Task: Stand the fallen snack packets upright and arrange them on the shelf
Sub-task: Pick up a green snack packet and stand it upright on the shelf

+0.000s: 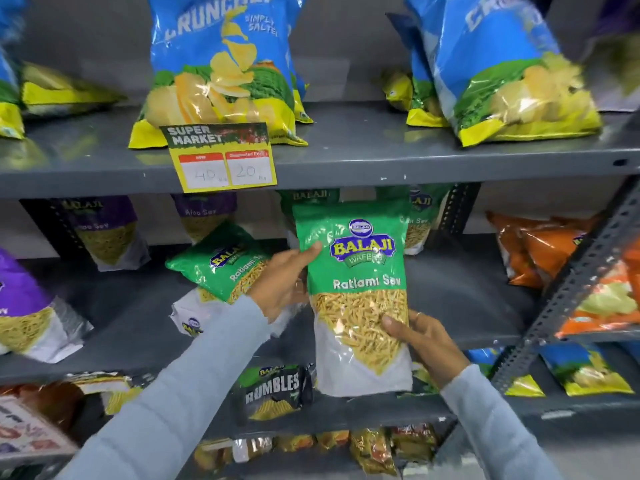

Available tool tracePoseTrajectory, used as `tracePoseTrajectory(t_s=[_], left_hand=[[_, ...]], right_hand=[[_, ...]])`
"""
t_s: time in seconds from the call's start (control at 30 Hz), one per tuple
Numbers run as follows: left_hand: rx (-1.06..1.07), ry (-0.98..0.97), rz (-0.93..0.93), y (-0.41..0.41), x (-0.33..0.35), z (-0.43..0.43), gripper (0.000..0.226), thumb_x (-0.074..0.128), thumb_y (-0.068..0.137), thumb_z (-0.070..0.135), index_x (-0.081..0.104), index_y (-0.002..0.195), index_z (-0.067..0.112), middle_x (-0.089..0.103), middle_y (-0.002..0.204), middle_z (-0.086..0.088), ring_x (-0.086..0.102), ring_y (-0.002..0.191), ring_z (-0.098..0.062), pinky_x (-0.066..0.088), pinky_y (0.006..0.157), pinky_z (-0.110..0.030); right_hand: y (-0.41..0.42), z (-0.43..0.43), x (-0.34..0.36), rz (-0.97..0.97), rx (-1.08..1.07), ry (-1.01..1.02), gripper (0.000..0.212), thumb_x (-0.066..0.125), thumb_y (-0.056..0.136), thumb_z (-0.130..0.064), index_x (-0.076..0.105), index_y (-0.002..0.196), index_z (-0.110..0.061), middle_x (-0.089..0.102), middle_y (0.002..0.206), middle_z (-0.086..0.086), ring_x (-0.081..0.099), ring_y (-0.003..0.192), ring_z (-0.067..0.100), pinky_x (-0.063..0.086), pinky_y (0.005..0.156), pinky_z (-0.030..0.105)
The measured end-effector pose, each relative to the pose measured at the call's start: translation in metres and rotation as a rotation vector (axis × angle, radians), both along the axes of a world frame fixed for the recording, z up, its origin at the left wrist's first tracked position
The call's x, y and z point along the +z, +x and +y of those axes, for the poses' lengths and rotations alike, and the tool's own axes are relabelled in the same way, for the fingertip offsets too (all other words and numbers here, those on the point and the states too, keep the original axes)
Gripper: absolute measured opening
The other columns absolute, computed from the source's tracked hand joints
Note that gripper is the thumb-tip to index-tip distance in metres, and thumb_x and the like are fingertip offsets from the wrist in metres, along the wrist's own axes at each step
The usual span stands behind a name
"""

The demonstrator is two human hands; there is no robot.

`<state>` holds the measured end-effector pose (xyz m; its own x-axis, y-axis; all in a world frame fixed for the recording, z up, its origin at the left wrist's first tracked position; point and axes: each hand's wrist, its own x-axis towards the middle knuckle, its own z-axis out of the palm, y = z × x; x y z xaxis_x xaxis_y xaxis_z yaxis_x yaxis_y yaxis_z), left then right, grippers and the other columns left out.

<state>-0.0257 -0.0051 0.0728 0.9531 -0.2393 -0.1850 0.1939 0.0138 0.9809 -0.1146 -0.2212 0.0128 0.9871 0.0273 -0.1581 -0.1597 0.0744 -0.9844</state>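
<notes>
I hold a green and white Ratlami Sev packet [356, 289] upright in front of the middle shelf [460, 292]. My left hand [284, 282] grips its left edge, thumb on the green top. My right hand [422, 337] grips its lower right side. Behind my left hand a second Ratlami Sev packet [221, 261] lies tilted on the shelf, over another fallen packet [188, 320] with a white end. More green packets [419, 220] stand at the back.
Purple Aloo Sev packets [104, 230] stand at the left of the same shelf, orange packets [533, 244] at the right. Blue crisp bags [225, 71] fill the top shelf, with a yellow price tag [221, 157] on its edge. A Rumbles bag [270, 393] sits below.
</notes>
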Motion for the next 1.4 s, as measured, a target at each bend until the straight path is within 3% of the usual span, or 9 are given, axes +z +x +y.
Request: tracePoseTrajectory(t_s=[0.17,0.33,0.47,0.6,0.73,0.87,1.07,1.3,1.4], left_hand=[[-0.286,0.291,0.192,-0.058,-0.027,0.028,0.065,0.070,0.062,0.069,0.063,0.113,0.030,0.071,0.112,0.003,0.073,0.096,-0.019,0.059,0.084,-0.042],[-0.362,0.314,0.122,-0.086,-0.039,0.017,0.030,0.088,0.061,0.028,0.069,0.084,0.023,0.075,0.088,0.007,0.072,0.086,-0.008,0.059,0.078,-0.030],[-0.320,0.266,0.010,-0.068,-0.040,-0.001,0.024,0.082,0.069,0.009,0.069,0.085,0.020,0.077,0.077,0.010,0.071,0.075,-0.003,0.055,0.064,-0.018],[-0.254,0.244,-0.119,-0.036,-0.044,-0.038,0.035,0.083,0.068,0.006,0.067,0.099,0.009,0.076,0.094,0.000,0.072,0.090,-0.012,0.055,0.070,-0.014],[-0.179,0.285,-0.201,0.007,-0.071,-0.084,0.054,0.089,0.053,0.019,0.064,0.100,0.028,0.073,0.108,0.000,0.069,0.103,-0.018,0.055,0.093,-0.042],[-0.150,0.309,-0.151,0.043,-0.118,-0.133,0.069,0.084,0.045,0.037,0.053,0.106,0.048,0.063,0.128,-0.002,0.056,0.122,-0.025,0.046,0.104,-0.048],[-0.166,0.425,-0.193,0.041,-0.124,-0.177,0.077,0.073,0.077,0.013,0.032,0.142,0.020,0.054,0.138,-0.011,0.047,0.129,-0.032,0.039,0.108,-0.039],[-0.210,0.474,-0.190,0.050,-0.125,-0.193,0.077,0.074,0.077,0.022,0.029,0.141,0.026,0.054,0.138,-0.011,0.050,0.127,-0.035,0.041,0.103,-0.039],[-0.279,0.487,-0.196,0.046,-0.121,-0.183,0.087,0.079,0.073,0.023,0.026,0.142,0.024,0.050,0.143,-0.008,0.048,0.130,-0.032,0.041,0.104,-0.038]], right_hand=[[-0.031,0.011,-0.006,0.033,-0.134,0.058,0.059,0.082,0.053,-0.038,0.068,0.101,-0.007,0.076,0.097,0.011,0.072,0.090,0.028,0.055,0.080,0.037],[-0.037,0.014,-0.001,0.013,-0.171,-0.011,0.057,0.080,0.055,-0.035,0.064,0.103,-0.010,0.077,0.093,0.010,0.074,0.082,0.025,0.057,0.067,0.031],[-0.019,0.001,-0.003,-0.034,-0.221,-0.023,0.068,0.081,0.055,-0.032,0.046,0.112,-0.020,0.074,0.097,0.006,0.073,0.082,0.018,0.057,0.066,0.029],[0.014,-0.034,0.006,-0.109,-0.174,-0.155,0.059,0.078,0.063,-0.037,0.050,0.113,-0.023,0.069,0.111,0.000,0.067,0.101,0.014,0.053,0.084,0.031],[0.052,-0.078,0.002,-0.113,-0.094,-0.395,0.059,0.075,0.067,-0.044,0.056,0.113,-0.013,0.068,0.115,0.004,0.064,0.107,0.019,0.052,0.090,0.034],[0.079,-0.107,-0.008,-0.029,-0.217,-0.438,0.047,0.072,0.076,-0.008,0.050,0.116,0.000,0.059,0.106,0.003,0.057,0.101,0.020,0.047,0.075,0.018],[0.089,-0.128,-0.039,0.014,-0.350,-0.423,0.036,0.069,0.076,-0.001,0.045,0.103,-0.006,0.059,0.107,0.014,0.058,0.104,0.029,0.043,0.084,0.033],[0.091,-0.137,-0.042,-0.007,-0.440,-0.363,0.059,0.066,0.078,0.002,0.041,0.131,-0.005,0.057,0.114,0.011,0.054,0.112,0.028,0.042,0.092,0.035],[0.082,-0.131,-0.042,0.019,-0.487,-0.366,0.081,0.072,0.075,-0.004,0.028,0.143,-0.010,0.052,0.132,0.016,0.049,0.124,0.028,0.039,0.100,0.037]])
